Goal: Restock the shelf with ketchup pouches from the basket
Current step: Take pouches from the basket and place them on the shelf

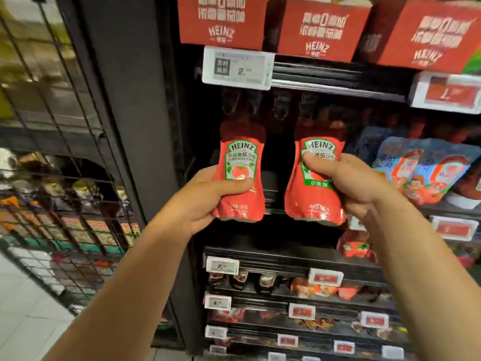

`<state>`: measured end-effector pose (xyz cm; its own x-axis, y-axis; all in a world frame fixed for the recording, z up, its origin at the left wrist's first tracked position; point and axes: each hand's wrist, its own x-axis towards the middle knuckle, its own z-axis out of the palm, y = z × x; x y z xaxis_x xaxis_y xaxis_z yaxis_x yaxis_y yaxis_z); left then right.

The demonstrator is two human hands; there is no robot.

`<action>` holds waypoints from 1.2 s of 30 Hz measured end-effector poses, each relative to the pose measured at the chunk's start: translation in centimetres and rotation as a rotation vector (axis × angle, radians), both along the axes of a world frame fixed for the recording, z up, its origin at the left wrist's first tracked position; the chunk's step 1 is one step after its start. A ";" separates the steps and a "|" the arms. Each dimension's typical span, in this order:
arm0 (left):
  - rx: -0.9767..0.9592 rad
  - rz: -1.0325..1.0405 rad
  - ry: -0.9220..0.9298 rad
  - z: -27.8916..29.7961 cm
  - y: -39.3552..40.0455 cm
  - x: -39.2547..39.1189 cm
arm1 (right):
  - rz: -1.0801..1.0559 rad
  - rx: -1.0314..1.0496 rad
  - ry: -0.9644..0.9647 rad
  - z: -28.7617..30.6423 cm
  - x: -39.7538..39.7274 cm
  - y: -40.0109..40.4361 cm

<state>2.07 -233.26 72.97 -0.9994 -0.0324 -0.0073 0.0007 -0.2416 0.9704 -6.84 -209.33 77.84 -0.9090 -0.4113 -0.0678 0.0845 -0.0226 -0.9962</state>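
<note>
I hold two red Heinz ketchup pouches upright in front of a dark shelf bay. My left hand (208,196) grips the left ketchup pouch (240,162) by its lower half, thumb across the front label. My right hand (348,183) grips the right ketchup pouch (312,201) from its right side, thumb over the label. Both pouch tops reach into the dark shelf opening (278,157) under the upper shelf edge. The shelf ledge (273,204) lies just behind the pouch bottoms. The basket is out of view.
Red Heinz display cartons (322,27) stand on the shelf above, with a white price tag (238,67) under them. Blue and red pouches (421,168) fill the bay to the right. Lower shelves hold more products and tags. A black wire rack (65,165) stands to the left.
</note>
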 end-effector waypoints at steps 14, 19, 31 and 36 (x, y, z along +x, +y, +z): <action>-0.430 0.407 0.093 4.3 -1.0 -11.0 | -0.063 0.047 -0.061 -0.2 -5.2 -0.4; -0.326 0.529 0.044 4.4 -1.1 -14.0 | -0.117 0.053 -0.110 -0.7 -6.8 -2.2; -0.086 0.706 0.253 1.5 -2.2 -17.8 | -0.109 0.074 0.078 0.7 -12.8 -7.6; -0.383 0.670 0.352 0.9 -2.2 -18.0 | -0.290 0.142 0.384 0.8 -15.2 -10.9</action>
